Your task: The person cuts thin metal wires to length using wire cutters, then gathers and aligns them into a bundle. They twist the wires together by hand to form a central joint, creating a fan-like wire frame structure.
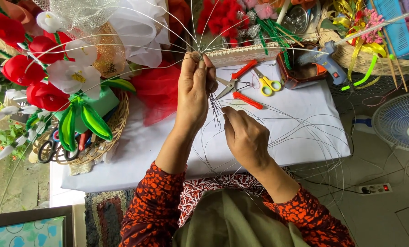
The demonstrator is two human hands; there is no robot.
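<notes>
1. White cloth is covering the low surface (305,132), which is standing on a tiled floor with a patterned rug at its near edge.
2. The left hand (194,89) is rising upright over the middle of the surface, its fingers pressed together around a bundle of thin wires (213,107), gripping it near the top.
3. Above that grip the wires are fanning out in long arcs over the flowers and baskets; below it they are hanging down in a tight bunch.
4. The right hand (245,137) is sitting just below and to the right of the left one, its fingertips pinching closed on the lower ends of the same wires.
5. More loose wire is curling in wide loops across the cloth to the right of the hands.
6. Red-handled pliers (239,87) are lying open on the cloth just beyond the hands, with small yellow scissors (268,83) beside them.
7. A blue glue gun (325,61) is resting against a woven basket (351,59) at the far right.
8. Red and white artificial flowers (49,73) are filling another basket on the left, black scissors lying in it.
9. A white fan (401,121) and a power strip (374,188) are sitting on the floor at right.
</notes>
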